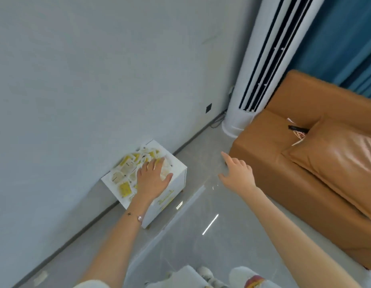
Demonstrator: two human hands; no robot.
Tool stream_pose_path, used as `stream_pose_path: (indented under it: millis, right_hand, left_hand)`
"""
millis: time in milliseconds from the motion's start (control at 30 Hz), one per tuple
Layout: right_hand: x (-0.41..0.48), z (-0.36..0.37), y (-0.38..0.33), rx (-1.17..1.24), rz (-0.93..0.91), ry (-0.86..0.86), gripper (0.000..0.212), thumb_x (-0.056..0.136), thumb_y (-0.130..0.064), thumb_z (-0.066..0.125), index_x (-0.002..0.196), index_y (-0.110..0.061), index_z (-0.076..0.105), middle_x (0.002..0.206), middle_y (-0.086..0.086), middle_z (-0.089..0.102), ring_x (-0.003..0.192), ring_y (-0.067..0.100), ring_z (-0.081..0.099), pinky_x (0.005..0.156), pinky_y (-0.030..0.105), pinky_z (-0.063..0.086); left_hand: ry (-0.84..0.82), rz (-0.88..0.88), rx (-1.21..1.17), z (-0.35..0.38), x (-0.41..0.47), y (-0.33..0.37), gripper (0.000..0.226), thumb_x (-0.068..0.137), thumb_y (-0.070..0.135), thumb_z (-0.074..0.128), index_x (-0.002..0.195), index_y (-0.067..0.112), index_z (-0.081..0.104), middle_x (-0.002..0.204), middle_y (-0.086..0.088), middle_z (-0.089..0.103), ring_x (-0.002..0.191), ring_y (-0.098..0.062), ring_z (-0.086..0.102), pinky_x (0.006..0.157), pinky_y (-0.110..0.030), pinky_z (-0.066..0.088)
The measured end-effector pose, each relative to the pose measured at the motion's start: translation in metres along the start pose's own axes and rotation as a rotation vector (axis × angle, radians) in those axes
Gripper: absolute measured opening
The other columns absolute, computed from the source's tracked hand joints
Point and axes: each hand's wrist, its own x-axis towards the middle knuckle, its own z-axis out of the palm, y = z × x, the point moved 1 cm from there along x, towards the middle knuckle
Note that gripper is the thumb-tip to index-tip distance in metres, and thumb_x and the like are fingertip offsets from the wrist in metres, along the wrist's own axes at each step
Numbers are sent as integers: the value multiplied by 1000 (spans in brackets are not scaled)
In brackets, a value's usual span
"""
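White box sits on the floor against the wall, full of yellow and white packets; the left hand lies flat on them, fingers straight. The right hand hovers released, fingers spread, apart from the box, just beside the tan sofa

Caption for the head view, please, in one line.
Left hand rests on packets in an open white box; right hand hovers open beside an orange sofa.

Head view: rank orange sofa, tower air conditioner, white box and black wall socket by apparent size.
1. orange sofa, cropped by frame
2. tower air conditioner, top cropped
3. white box
4. black wall socket
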Motion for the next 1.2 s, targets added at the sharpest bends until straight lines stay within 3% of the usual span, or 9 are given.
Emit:
stream_pose_path:
  millis: [133,267,367,533,733,867,1000,1100,1200]
  right_hand:
    - [64,1,-26,-15,-135,-77,73,90,-36,50,152,-27,13,124,7,55,119,30,49,94,39,38]
    - [122,27,-63,-8,-186,-190,71,90,-33,49,151,-26,13,107,8,61,98,30,59,72,33,42]
    - [165,55,-89,-9,-200,-274,72,90,-35,50,151,-28,12,119,9,59,109,31,56,83,37,46]
    - [228,96,-120,-13,-181,-341,73,90,-40,50,151,-32,12,137,9,49,122,31,49,95,41,45]
    - [294,155,-147,-50,-180,-433,69,92,-41,49,150,-30,13,140,7,45,128,30,43,96,43,43]
    - [335,229,-159,-97,-158,-560,66,94,-45,46,149,-29,14,141,6,45,122,29,51,91,42,47]
    - [376,315,-168,-99,-125,-670,69,93,-51,47,150,-29,14,142,6,43,121,29,52,86,40,48]
    - [400,374,-172,-60,-84,-698,78,88,-58,51,150,-26,15,141,9,41,127,31,45,96,45,44]
    - [414,417,-176,43,-11,-679,84,82,-59,59,148,-26,20,141,8,38,127,31,43,95,47,44]
  left_hand:
    - [11,-231,-110,5,8,-43,69,91,57,46,150,28,25,155,-5,28,142,-31,25,112,-48,24]
    - [14,-328,-145,10,18,-76,72,90,60,45,151,29,24,156,-4,28,143,-27,23,112,-47,23]
    - [43,-397,-170,19,39,-107,78,83,69,40,148,28,29,152,-3,34,140,-28,28,110,-47,26]
    - [5,-478,-221,45,86,-150,67,92,52,50,150,26,28,154,-2,32,141,-28,27,113,-45,24]
    - [-69,-643,-451,102,142,-190,66,94,50,49,150,26,24,153,-4,32,139,-28,32,112,-46,30]
    - [-87,-746,-599,163,171,-213,66,94,45,52,151,26,24,154,-3,33,140,-24,31,111,-41,30]
    - [-64,-774,-608,221,205,-248,66,95,41,52,151,27,21,155,1,29,142,-22,25,112,-41,26]
    - [2,-802,-580,256,226,-275,64,94,40,53,150,30,23,155,-2,28,142,-24,25,113,-45,28]
    - [45,-835,-539,281,242,-295,61,95,37,53,150,29,26,157,-6,22,144,-27,20,115,-49,25]
